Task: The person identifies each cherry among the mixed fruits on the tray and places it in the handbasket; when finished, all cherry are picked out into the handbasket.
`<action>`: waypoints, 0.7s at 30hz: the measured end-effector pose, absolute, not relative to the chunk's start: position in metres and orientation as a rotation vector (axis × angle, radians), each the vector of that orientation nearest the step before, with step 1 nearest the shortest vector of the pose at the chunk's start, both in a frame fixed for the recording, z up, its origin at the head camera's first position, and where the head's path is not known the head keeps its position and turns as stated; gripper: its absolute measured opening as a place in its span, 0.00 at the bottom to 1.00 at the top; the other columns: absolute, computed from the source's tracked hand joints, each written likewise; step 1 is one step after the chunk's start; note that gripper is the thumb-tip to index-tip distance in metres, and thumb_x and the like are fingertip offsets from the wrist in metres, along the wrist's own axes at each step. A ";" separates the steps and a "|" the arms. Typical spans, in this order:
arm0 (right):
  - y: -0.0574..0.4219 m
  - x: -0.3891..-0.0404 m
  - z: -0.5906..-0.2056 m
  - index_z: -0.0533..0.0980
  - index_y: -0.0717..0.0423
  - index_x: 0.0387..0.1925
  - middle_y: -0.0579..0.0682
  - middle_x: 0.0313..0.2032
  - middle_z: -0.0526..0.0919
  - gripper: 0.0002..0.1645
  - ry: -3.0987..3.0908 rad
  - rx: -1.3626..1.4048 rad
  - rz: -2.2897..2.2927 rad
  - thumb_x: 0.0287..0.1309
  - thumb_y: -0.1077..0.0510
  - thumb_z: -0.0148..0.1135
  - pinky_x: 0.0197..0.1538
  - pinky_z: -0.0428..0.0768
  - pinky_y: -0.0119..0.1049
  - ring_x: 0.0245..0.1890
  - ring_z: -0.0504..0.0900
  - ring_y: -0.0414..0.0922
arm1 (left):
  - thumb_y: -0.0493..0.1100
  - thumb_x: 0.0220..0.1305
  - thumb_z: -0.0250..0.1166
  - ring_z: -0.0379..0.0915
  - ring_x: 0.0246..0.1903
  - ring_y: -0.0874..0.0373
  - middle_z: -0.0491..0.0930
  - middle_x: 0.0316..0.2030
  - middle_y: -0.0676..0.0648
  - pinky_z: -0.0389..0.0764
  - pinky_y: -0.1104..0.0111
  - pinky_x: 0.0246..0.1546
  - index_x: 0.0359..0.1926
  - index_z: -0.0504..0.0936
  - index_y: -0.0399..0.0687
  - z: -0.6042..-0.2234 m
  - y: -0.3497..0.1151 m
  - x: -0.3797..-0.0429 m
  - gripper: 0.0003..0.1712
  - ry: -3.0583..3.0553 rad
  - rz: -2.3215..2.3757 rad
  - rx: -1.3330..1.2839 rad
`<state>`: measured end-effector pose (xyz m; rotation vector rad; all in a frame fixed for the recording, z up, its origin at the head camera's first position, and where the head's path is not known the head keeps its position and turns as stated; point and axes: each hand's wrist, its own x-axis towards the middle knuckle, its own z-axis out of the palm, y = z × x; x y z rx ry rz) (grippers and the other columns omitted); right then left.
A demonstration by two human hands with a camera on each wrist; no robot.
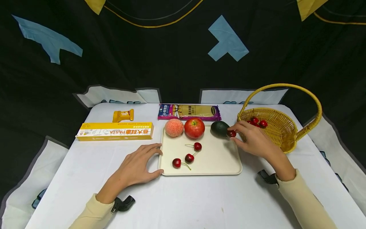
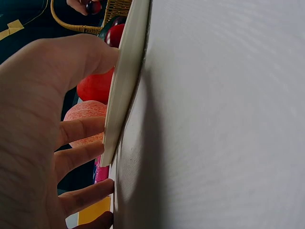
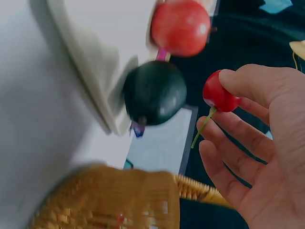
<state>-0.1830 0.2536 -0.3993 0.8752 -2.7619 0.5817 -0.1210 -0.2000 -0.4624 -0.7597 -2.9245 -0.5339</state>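
Between thumb and fingers my right hand [image 1: 253,139] pinches a cherry [image 3: 221,91] by its body, its green stem hanging free. In the head view that hand is above the tray's right edge, beside a dark avocado [image 1: 219,129] and left of the wicker basket [image 1: 281,135]. My left hand [image 1: 138,164] touches the left rim of the cream tray [image 1: 211,162] with thumb and fingertips, fingers fairly straight. On the tray sit a red apple [image 1: 194,128], a rough pink peach-like fruit [image 1: 174,128] and three stemmed cherries [image 1: 189,158]. Several cherries [image 1: 258,122] lie inside the basket.
Behind the tray lies a purple pasta packet [image 1: 189,112]. A yellow-and-white pasta box [image 1: 115,131] is at the left, with a small orange wrapped snack [image 1: 123,115] behind it. The basket's tall handle [image 1: 286,85] arches over its opening. A white cloth covers the table [image 1: 194,203].
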 end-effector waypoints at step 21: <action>0.320 -0.186 -0.388 0.83 0.54 0.60 0.60 0.52 0.84 0.23 -2.817 0.611 0.474 0.64 0.58 0.75 0.47 0.84 0.62 0.46 0.85 0.58 | 0.67 0.59 0.75 0.70 0.72 0.51 0.71 0.76 0.56 0.84 0.43 0.51 0.59 0.82 0.64 -0.464 -0.200 -0.122 0.30 -2.906 -0.526 -0.766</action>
